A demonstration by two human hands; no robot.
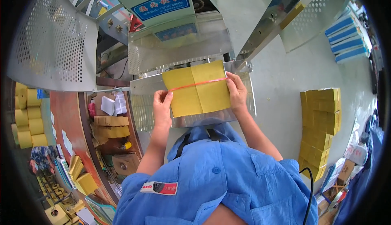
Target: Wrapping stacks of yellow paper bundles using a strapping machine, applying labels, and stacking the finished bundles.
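A stack of yellow paper (199, 99) with a crease down its middle is in front of me, over the metal tray of a machine. A thin red band (198, 84) runs across its upper face from side to side. My left hand (163, 108) grips the stack's left edge, thumb beside the band's end. On the opposite edge, my right hand (237, 91) holds the paper with thumb and fingers closed where the band meets it. The stack's underside is hidden, so I cannot tell whether the band passes fully around it.
The machine's metal tray (146, 103) lies beneath the paper, with a perforated guard (61, 38) to the left. Bundles of yellow paper (319, 123) line the floor at right. Left are a reddish-brown table (67, 119), a shelf of papers and yellow rolls (30, 119).
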